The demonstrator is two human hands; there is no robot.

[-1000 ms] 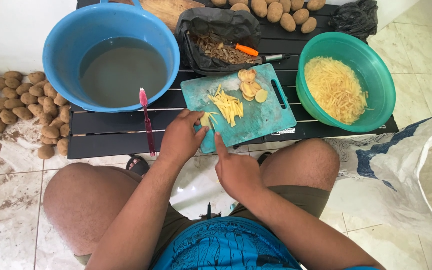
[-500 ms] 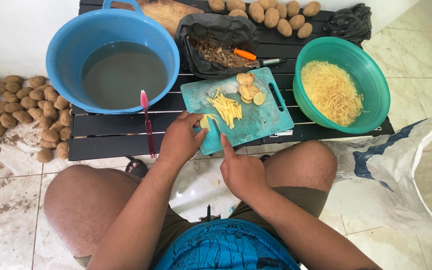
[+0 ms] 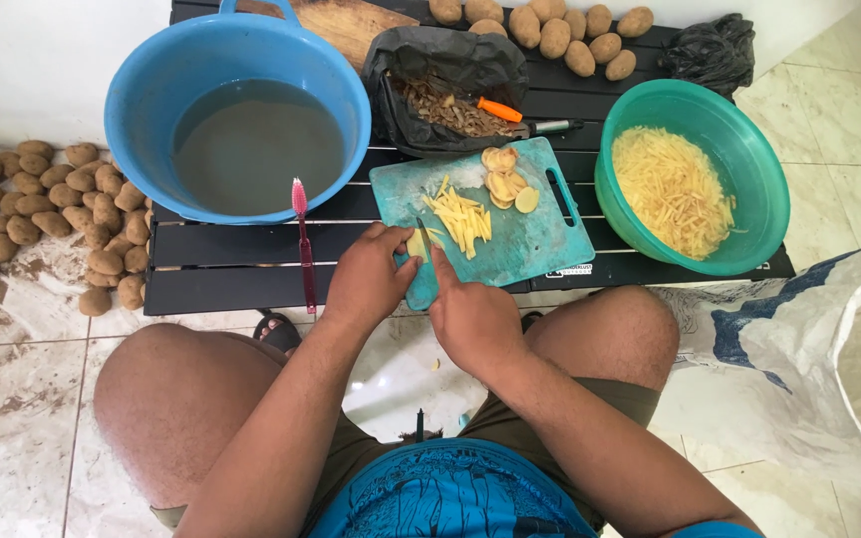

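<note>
Already the green bowl (image 3: 692,179) right of the teal cutting board (image 3: 490,224) holds many potato strips. On the board, the left hand (image 3: 366,279) pins a potato piece (image 3: 418,243); the right hand (image 3: 472,317) grips a knife. Slices (image 3: 502,179) and whole potatoes (image 3: 550,30) beyond remain uncut.

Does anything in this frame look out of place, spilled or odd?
One oddity: a red toothbrush lies on the black slatted table, its head overlapping the rim of the blue water tub. A small scrap has dropped on the floor.
</note>
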